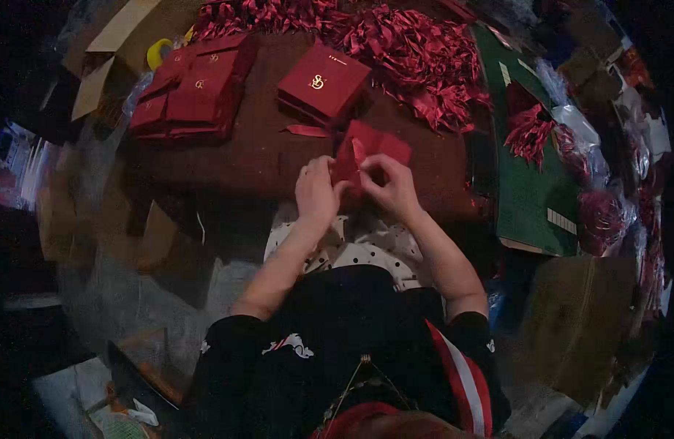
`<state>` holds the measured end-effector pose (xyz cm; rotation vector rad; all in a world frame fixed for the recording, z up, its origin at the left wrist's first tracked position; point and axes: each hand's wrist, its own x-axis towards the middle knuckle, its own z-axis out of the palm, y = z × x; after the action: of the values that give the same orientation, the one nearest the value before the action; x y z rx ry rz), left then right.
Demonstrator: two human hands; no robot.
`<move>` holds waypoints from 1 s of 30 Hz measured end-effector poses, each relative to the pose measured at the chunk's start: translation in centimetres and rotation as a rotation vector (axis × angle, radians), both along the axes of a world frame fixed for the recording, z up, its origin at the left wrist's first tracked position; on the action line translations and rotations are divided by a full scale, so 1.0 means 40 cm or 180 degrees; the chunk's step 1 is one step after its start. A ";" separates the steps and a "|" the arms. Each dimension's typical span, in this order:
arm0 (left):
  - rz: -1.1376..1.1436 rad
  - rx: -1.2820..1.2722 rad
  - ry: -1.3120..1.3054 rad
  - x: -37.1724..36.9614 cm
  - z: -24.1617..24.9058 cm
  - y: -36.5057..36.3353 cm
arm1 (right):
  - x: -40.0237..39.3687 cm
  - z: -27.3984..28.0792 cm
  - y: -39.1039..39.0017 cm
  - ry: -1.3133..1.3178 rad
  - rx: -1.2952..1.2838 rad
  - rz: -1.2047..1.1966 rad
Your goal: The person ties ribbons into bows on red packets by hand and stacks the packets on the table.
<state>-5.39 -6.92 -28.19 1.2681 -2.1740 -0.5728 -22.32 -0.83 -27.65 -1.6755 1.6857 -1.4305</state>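
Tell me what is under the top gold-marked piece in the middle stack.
Under the gold-marked red piece, edges of more red pieces show; their faces and the table directly beneath are covered.

Black short-sleeved top (337, 314) with red-and-white stripe (465, 382), pendant necklace (365, 359), black-dotted white lower garment (357, 254)

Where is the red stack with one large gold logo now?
In the head view, the red stack is upper-middle on the table, beyond the left hand, with the ribbon pile behind and to its right.
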 end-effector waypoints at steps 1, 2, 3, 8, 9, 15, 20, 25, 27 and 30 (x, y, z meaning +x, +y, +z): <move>0.0031 0.0209 -0.0047 0.001 0.000 -0.006 | 0.014 -0.005 -0.013 0.0165 -0.0167 -0.0014; 0.0074 0.0137 0.0183 0.003 -0.013 -0.009 | 0.025 -0.013 -0.020 0.0329 -0.0116 -0.0106; 0.0088 0.0144 0.0173 0.007 -0.017 -0.013 | 0.027 -0.023 -0.028 0.0319 -0.0109 -0.0092; -0.0011 -0.0211 0.0245 0.018 -0.043 -0.020 | 0.029 -0.028 -0.050 0.1130 -0.0266 -0.0161; -0.0052 -0.0257 0.0321 0.020 -0.045 -0.022 | 0.028 -0.028 -0.052 0.1338 -0.0351 -0.0192; -0.0430 0.0642 0.0170 0.047 0.000 -0.043 | 0.024 -0.021 -0.045 0.1088 -0.0238 -0.0122; -0.0267 0.0443 0.0166 0.037 -0.015 -0.037 | 0.020 -0.027 -0.051 0.1270 -0.0090 -0.0002; -0.0199 0.0312 0.0282 0.028 -0.027 -0.032 | 0.027 -0.040 -0.057 0.1299 -0.0067 0.0012; -0.0149 0.0352 0.0235 0.024 -0.025 -0.028 | 0.041 -0.047 -0.060 0.1345 -0.0151 -0.0023; -0.0113 0.0268 0.0300 0.016 -0.044 -0.025 | 0.054 -0.049 -0.053 0.1400 -0.0265 -0.0014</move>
<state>-4.74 -7.91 -29.96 1.2228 -2.1179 -0.7308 -20.17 -2.95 -29.63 -2.1557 1.8672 -1.2079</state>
